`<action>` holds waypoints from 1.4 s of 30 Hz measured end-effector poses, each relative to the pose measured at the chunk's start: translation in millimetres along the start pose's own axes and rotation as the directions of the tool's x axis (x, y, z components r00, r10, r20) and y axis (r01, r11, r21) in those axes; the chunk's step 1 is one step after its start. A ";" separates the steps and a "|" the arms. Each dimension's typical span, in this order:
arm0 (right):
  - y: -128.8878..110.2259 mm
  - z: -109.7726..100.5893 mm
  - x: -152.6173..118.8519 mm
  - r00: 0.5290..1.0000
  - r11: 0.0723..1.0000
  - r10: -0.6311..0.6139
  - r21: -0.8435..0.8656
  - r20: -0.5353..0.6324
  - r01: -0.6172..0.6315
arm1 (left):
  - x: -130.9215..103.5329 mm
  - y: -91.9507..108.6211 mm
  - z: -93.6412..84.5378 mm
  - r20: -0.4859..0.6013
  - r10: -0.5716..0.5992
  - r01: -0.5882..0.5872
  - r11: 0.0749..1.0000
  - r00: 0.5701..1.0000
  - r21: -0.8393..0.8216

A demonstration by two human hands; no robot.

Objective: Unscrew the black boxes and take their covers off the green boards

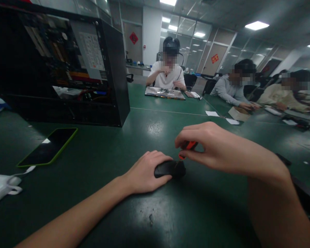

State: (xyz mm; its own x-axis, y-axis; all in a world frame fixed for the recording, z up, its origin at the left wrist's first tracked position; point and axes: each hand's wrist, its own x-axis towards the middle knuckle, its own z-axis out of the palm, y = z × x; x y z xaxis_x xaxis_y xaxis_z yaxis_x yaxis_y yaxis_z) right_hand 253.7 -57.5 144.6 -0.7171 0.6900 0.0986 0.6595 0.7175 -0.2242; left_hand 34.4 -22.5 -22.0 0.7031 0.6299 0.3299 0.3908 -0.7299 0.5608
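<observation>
A black computer mouse (167, 168) lies on the green table. My left hand (147, 172) is wrapped round its left part, thumb on the near side and fingers on the far side. Above the mouse's right end, my right hand (200, 144) pinches a red and black screwdriver (190, 145) between thumb and fingers. The thin shaft slants down to the left and its tip is at the top of the mouse; whether it touches is too small to tell.
An open black computer case (116, 75) stands at the back left. Near it are a green-edged phone (49, 146) and a white device (0, 186). Across the green table (155, 127), a person works at a flat panel (155, 92); other people sit at the right.
</observation>
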 end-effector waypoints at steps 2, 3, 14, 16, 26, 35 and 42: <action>6.1 -3.8 -2.6 0.999 0.999 0.034 -0.024 -0.034 -0.034 | 1.6 2.9 4.3 -0.010 -0.022 0.022 0.999 1.000 -0.024; 8.5 -5.2 -3.7 0.998 0.998 0.051 -0.036 -0.045 -0.053 | 2.4 4.0 6.7 -0.014 -0.033 0.032 0.999 0.999 -0.038; 19.6 -2.4 3.0 0.998 0.997 0.057 -0.046 -0.026 -0.058 | 5.2 8.5 10.9 -0.038 -0.038 0.035 0.996 0.999 -0.079; 22.9 -1.3 4.8 0.998 0.997 0.061 -0.052 -0.029 -0.063 | 5.1 8.6 10.4 -0.034 -0.030 0.027 0.997 0.999 -0.072; 20.7 0.5 3.9 1.000 1.000 -0.007 0.018 -0.026 0.007 | 5.5 8.4 8.6 -0.016 -0.027 0.026 0.999 1.000 -0.045; 18.6 1.0 1.3 0.998 0.997 0.055 -0.043 -0.026 -0.056 | 3.9 8.8 6.1 -0.001 -0.021 0.021 0.999 1.000 -0.033; 19.1 1.0 1.9 0.999 0.999 0.041 0.001 -0.005 -0.041 | 2.0 8.0 -4.4 0.030 0.036 -0.038 0.998 0.999 0.049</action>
State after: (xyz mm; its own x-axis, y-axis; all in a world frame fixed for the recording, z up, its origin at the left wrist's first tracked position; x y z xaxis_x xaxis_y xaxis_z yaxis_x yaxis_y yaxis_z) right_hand 264.6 -42.6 139.5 -0.6881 0.7194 0.0944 0.6882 0.6884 -0.2290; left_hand 36.3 -25.9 -13.5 0.7344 0.5948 0.3271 0.3927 -0.7653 0.5100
